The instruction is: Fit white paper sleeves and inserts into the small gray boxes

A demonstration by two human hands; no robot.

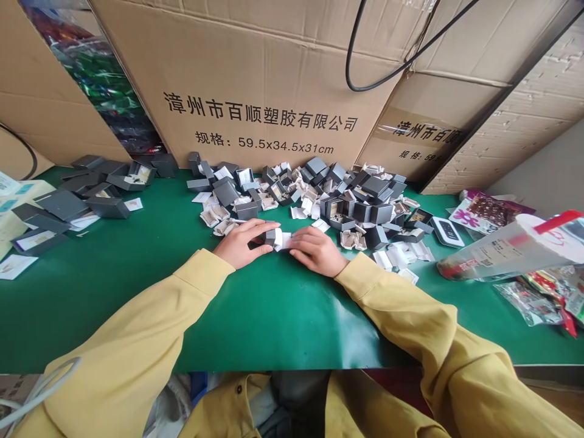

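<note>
In the middle of the green table, my left hand (pixel 245 242) is closed around a small dark grey box (pixel 271 236), thumb in front and fingers behind. A folded white paper piece (pixel 283 241) lies at the box's right end, and my right hand (pixel 317 249) pinches its other side. Whether the paper is partly inside the box cannot be made out. Just beyond my hands spreads a heap of small grey boxes (pixel 225 192) mixed with crumpled whitish paper inserts (pixel 214 216). Several folded white papers (pixel 396 255) lie to the right of my right hand.
More grey boxes (pixel 64 204) are piled at the left. On the right stand a white device with a dark display (pixel 447 232), a tilted drink cup (pixel 497 249) and snack packets (pixel 493 210). Large cardboard cartons (pixel 274 67) wall off the back, with a black cable (pixel 387 82) hanging down.
</note>
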